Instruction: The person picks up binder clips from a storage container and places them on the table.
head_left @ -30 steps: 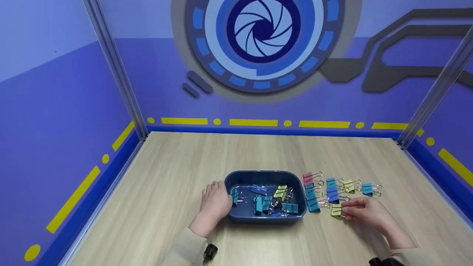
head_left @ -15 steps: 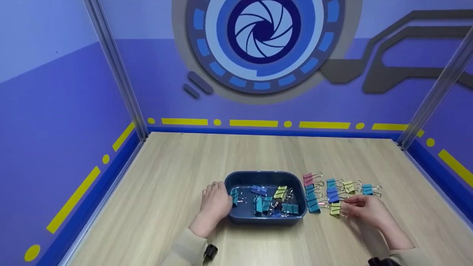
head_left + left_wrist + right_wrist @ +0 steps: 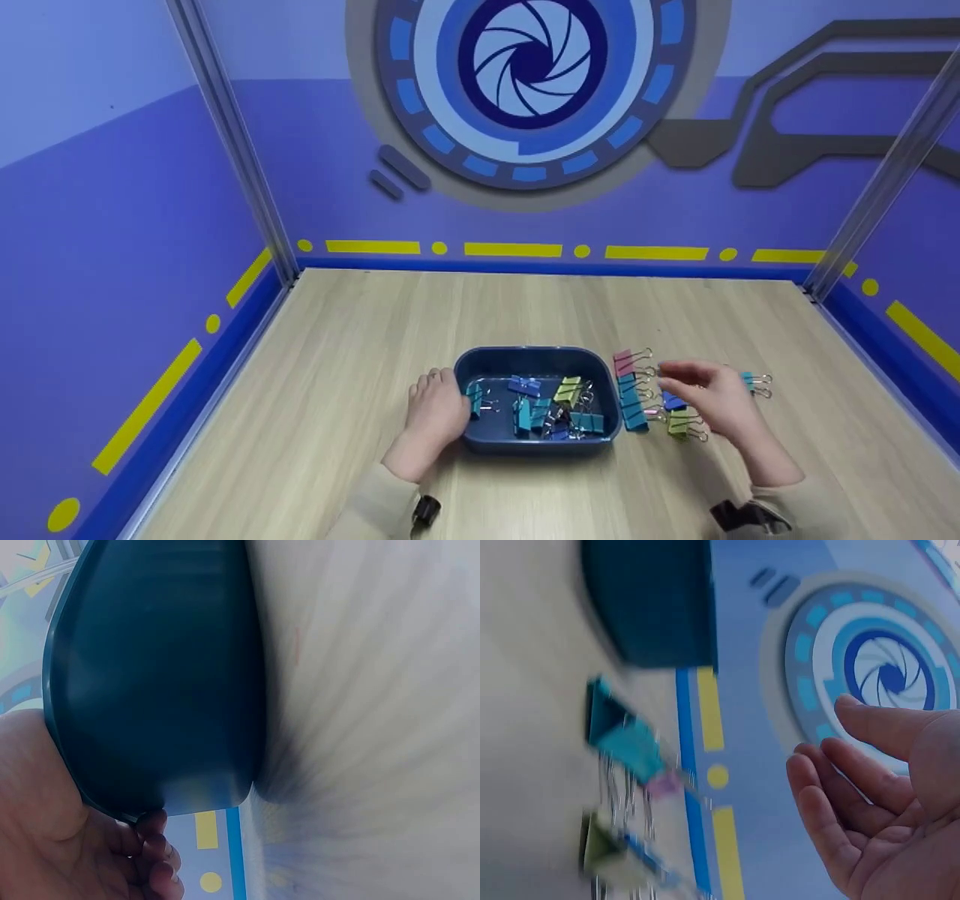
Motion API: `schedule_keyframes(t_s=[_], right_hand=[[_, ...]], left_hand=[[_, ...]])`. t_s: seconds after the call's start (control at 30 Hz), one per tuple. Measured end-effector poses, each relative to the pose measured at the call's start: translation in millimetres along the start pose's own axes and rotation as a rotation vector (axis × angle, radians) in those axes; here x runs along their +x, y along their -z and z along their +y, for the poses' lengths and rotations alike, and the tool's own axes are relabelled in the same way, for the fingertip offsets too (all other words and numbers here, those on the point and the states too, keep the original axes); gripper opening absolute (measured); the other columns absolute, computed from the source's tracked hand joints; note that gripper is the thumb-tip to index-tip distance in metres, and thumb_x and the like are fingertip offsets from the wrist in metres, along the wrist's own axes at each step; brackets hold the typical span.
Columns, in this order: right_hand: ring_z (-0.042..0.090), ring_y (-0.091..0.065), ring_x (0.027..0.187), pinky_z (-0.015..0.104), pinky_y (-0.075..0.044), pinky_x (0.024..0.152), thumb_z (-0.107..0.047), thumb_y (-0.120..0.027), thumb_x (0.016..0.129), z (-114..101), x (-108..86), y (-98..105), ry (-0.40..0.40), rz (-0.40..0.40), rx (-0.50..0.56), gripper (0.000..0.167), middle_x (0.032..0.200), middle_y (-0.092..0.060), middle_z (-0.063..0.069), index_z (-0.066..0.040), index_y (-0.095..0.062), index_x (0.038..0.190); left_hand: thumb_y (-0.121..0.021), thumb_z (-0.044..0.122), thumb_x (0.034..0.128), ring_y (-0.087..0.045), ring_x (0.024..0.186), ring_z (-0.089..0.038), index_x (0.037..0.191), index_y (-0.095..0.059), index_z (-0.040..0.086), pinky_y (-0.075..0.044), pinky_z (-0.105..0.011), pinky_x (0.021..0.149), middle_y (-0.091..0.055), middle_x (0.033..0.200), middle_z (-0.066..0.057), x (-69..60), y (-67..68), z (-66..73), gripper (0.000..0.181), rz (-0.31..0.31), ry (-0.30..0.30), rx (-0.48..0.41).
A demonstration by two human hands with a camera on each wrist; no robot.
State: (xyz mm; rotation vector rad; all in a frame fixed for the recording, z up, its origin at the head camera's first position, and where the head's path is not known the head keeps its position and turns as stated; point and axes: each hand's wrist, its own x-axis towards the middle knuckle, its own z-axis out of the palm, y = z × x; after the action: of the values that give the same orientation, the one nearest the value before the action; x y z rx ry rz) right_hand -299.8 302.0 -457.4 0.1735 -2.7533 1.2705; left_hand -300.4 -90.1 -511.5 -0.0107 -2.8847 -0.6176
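My left hand (image 3: 436, 409) (image 3: 75, 832) holds the left end of a dark blue container (image 3: 536, 448) (image 3: 157, 675), its fingers curled at the rim. Teal, yellow and blue binder clips lie inside. My right hand (image 3: 720, 397) (image 3: 885, 802) is above the clips right of the container, fingers apart and holding nothing. Beneath or beside it are a blue clip (image 3: 673, 400), partly covered, and a yellow clip (image 3: 677, 424) (image 3: 607, 855). A pink clip (image 3: 624, 364) and teal clips (image 3: 634, 412) (image 3: 630, 746) form a column by the container.
Another teal clip (image 3: 748, 380) lies right of my right hand. The wooden table (image 3: 360, 322) is bounded by blue-purple panels at the back and sides, with metal posts at the back corners.
My right hand has released the yellow clip, now below the blue one, and moved up and left over the clips. My left hand stays on the container.
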Motion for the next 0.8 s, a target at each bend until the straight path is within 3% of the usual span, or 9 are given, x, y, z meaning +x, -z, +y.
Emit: schedule_keyframes(t_s=[0.33,0.53,0.8], right_hand=[[0.007,-0.071,0.098,0.018,-0.054,0.084,-0.016,-0.077,0.09,-51.8,23.7,-75.5,0.099,-0.133,0.271,0.033,0.116,-0.076,0.014,-0.001,-0.073,0.119],[0.017,-0.072,0.098,0.02,-0.055,0.078,-0.012,-0.077,0.09,-73.6,32.1,-117.2,0.171,-0.198,0.308,0.028,0.113,-0.076,0.015,-0.003,-0.074,0.115],[0.024,-0.075,0.098,0.026,-0.059,0.081,-0.004,-0.077,0.088,-91.1,39.0,-160.9,0.172,-0.25,0.347,0.028,0.112,-0.076,0.018,0.001,-0.074,0.116]], left_hand=[[-0.062,0.017,0.0925,-0.057,0.102,-0.036,0.114,-0.06,-0.006,-0.043,-0.05,0.088,-0.062,0.108,-0.02,-0.3,0.7,-0.6,0.032,0.001,-0.005,0.006],[-0.062,0.018,0.0927,-0.056,0.101,-0.036,0.115,-0.059,-0.006,-0.042,-0.049,0.088,-0.062,0.108,-0.02,-0.5,1.0,-0.5,0.033,-0.001,-0.005,0.004],[-0.061,0.017,0.093,-0.056,0.102,-0.037,0.112,-0.059,-0.005,-0.042,-0.049,0.089,-0.061,0.107,-0.02,-1.6,1.4,-0.1,0.03,-0.003,-0.006,0.01]])
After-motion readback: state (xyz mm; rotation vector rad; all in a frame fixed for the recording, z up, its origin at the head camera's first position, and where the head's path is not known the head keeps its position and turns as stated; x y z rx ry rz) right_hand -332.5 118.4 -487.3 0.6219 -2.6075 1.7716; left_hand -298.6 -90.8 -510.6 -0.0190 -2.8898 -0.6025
